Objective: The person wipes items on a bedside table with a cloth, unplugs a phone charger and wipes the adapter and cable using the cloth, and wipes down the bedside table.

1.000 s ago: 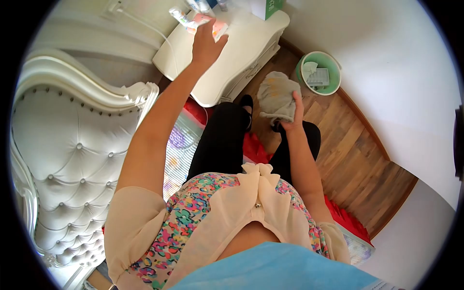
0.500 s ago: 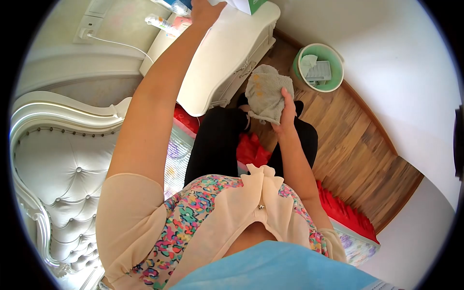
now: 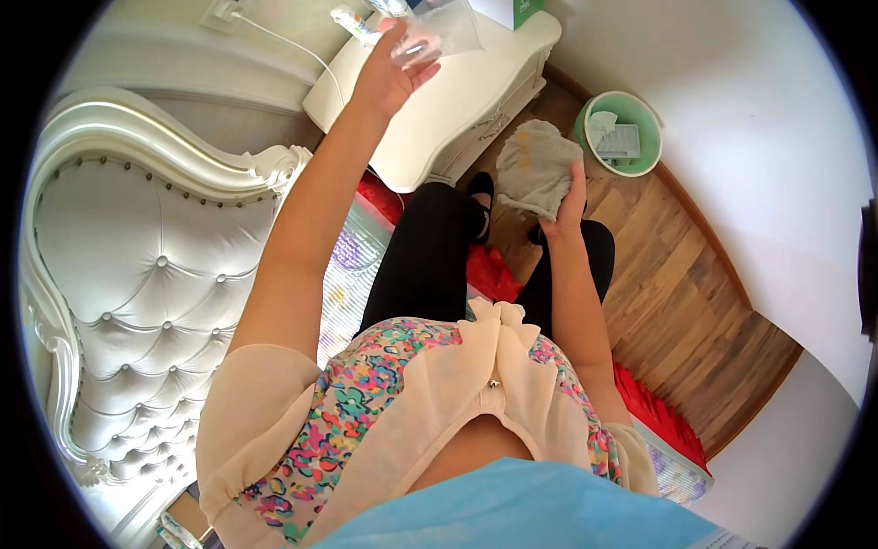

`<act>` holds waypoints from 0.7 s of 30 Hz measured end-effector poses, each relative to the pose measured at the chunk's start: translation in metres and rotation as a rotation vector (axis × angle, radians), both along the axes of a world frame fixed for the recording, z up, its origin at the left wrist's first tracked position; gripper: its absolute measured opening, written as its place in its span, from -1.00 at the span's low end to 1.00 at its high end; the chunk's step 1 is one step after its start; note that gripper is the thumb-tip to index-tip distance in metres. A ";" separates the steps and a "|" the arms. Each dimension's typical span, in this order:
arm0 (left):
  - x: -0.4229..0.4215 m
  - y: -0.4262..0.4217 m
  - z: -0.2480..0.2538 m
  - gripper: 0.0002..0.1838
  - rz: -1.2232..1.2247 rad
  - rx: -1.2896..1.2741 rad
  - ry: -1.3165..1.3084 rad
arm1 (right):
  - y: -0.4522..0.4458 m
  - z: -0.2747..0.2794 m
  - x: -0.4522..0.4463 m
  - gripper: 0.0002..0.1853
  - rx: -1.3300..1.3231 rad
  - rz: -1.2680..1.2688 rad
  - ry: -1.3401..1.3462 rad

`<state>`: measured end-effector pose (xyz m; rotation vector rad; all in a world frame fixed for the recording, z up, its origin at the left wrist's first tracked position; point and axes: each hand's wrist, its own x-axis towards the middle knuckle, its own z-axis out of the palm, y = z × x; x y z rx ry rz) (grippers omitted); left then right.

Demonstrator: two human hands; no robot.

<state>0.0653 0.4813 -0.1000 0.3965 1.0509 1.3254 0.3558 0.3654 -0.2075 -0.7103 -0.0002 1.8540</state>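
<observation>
My left hand (image 3: 389, 82) is raised over the white nightstand, with its thumb and fingers closed on a clear plastic bag (image 3: 450, 35). A small dark mark or item shows through the bag near the fingers; I cannot make it out. Lower and to the right, my right hand (image 3: 569, 203) grips a crumpled grey cloth (image 3: 535, 174) by its right edge, above my knees. Yellowish stains mark the cloth's upper part.
The white nightstand (image 3: 439, 105) bears a white tube-like bottle (image 3: 350, 22) and a white-and-green box (image 3: 523, 11). A green bin (image 3: 646, 121) with discarded white items stands by the wall. A tufted headboard (image 3: 137, 311) is at left, and a white cord (image 3: 291, 52) runs from the socket.
My left hand has drawn back from the far end of the nightstand and now holds the clear plastic bag. The view has shifted; my right hand still grips the cloth.
</observation>
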 end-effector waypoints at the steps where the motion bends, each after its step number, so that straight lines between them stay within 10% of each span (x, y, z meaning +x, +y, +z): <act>1: 0.001 -0.014 0.002 -0.43 -0.006 -0.043 -0.044 | -0.002 0.006 0.000 -0.39 0.023 -0.003 -0.016; 12: 0.091 -0.134 0.007 -0.53 -0.145 -0.008 0.006 | -0.022 0.115 -0.054 -0.46 0.348 -0.196 -0.248; 21: 0.097 -0.193 0.018 -0.55 -0.242 0.005 -0.075 | -0.107 0.128 -0.066 -0.54 0.951 -0.178 -1.479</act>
